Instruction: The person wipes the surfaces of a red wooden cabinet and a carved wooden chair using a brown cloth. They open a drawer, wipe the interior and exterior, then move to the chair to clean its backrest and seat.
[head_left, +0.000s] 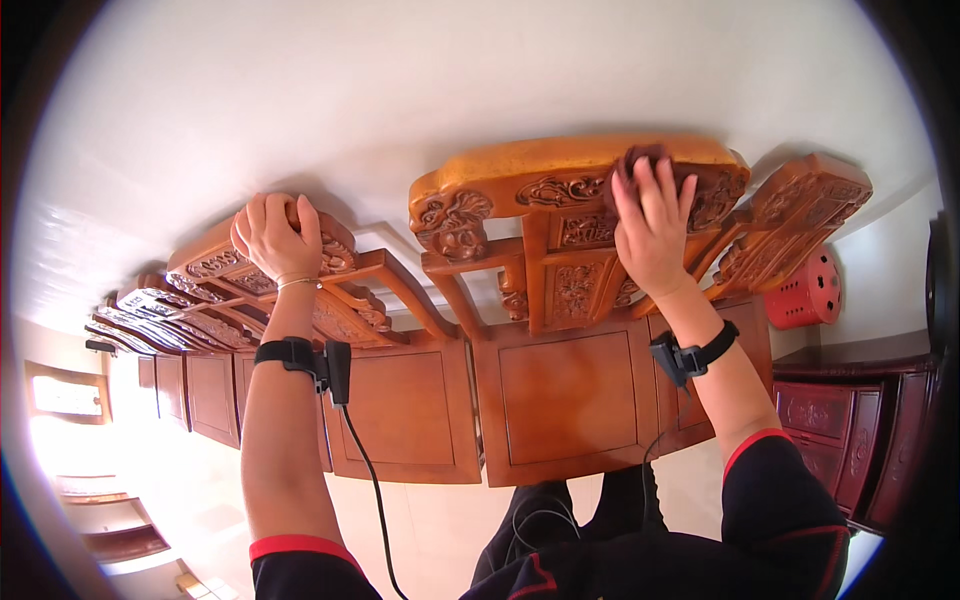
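My right hand (654, 232) presses a dark reddish-brown cloth (645, 154) against the top rail of a carved wooden chair back (517, 169), right of its middle. Its fingers are spread over the cloth and hide part of the carving. To the left, my left hand (276, 236) is curled over the top of a neighbouring carved chair back (214, 251). Below the middle backrest lies a wide, flat wooden seat (570, 397), with a second seat (397, 409) beside it on the left.
More carved chairs (142, 307) recede along the white wall (480, 67) to the left. At the right are another carved backrest (802, 202), a red perforated bin (806, 292) and a dark red cabinet (825, 427). A black cable (375, 480) hangs from my left wrist device (337, 373).
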